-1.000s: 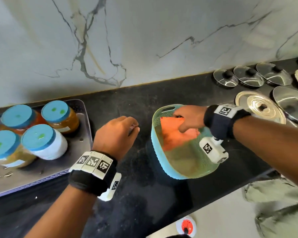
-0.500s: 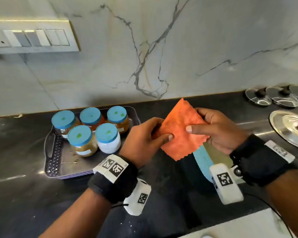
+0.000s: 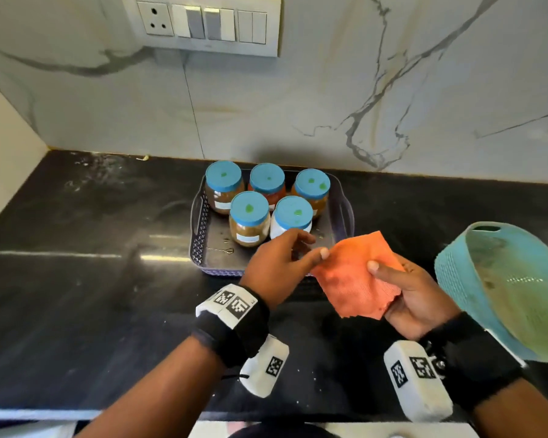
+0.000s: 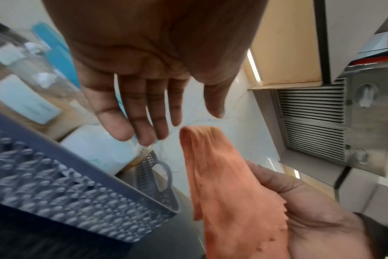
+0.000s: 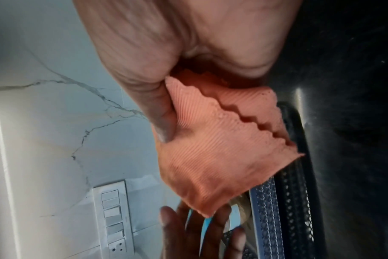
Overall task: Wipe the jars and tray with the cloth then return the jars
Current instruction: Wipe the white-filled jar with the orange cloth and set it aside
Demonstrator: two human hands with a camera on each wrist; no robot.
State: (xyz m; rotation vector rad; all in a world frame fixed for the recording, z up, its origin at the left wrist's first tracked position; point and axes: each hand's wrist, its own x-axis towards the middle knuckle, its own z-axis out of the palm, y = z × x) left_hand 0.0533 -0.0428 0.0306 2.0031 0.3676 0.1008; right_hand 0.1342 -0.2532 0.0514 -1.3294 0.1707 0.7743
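The right hand (image 3: 415, 292) lies palm up with the orange ribbed square cloth (image 3: 358, 276) draped over it, thumb pressed down on the fabric and fingers curled beneath, so it grips the cloth. Just to its left, the left hand (image 3: 279, 263) is spread loose, fingers straight; from the left wrist view its fingertips (image 4: 144, 135) sit just short of the cloth's folded edge and hold nothing. From above the thumb looks close to the cloth corner, though I cannot tell whether it touches. Just beyond both hands sits the dark perforated plastic tray (image 3: 200, 235) on the black stone counter (image 3: 76, 279), with five blue-lidded glass jars (image 3: 250, 216) standing upright inside it, three behind and two in front. To the right of the right hand is a teal plastic mesh basket (image 3: 475, 292), tipped on its side
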